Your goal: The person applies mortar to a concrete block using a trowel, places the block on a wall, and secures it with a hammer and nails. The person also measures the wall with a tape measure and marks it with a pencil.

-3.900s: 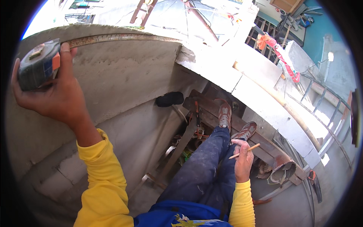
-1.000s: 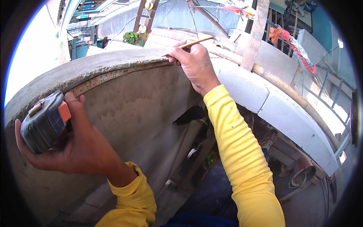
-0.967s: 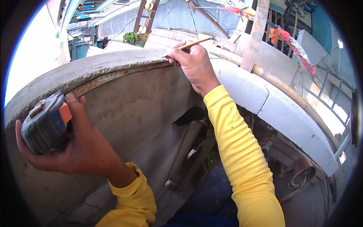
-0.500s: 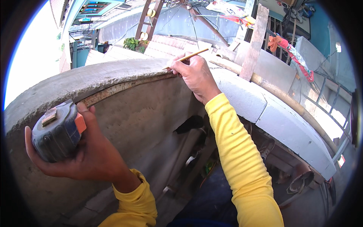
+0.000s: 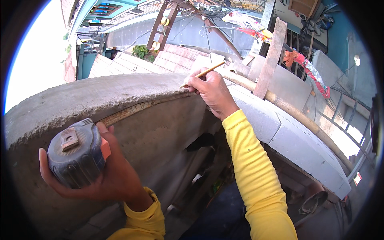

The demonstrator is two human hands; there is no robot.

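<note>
My left hand (image 5: 116, 172) is wrapped round a dark grey tape measure (image 5: 78, 156) with an orange button and a belt clip. Its worn blade (image 5: 128, 113) runs out along the side of the concrete ledge (image 5: 108, 89), just under the rough edge, toward my other hand. At the ledge's far end my right hand (image 5: 214, 92) pinches a pencil (image 5: 204, 75), its tip down at the concrete top. The blade's far end is hidden near my right fingers.
White blocks (image 5: 296, 130) continue the wall to the right, with a bamboo pole (image 5: 304, 116) behind them. An upright wooden board (image 5: 272, 58) and a red-and-white wrapped bundle (image 5: 310, 72) stand beyond. Tiled roofing (image 5: 176, 58) lies below the far side.
The tape measure and my left hand have shifted right and slightly down in view. The whole scene sits a little lower, while the pencil stays at the ledge.
</note>
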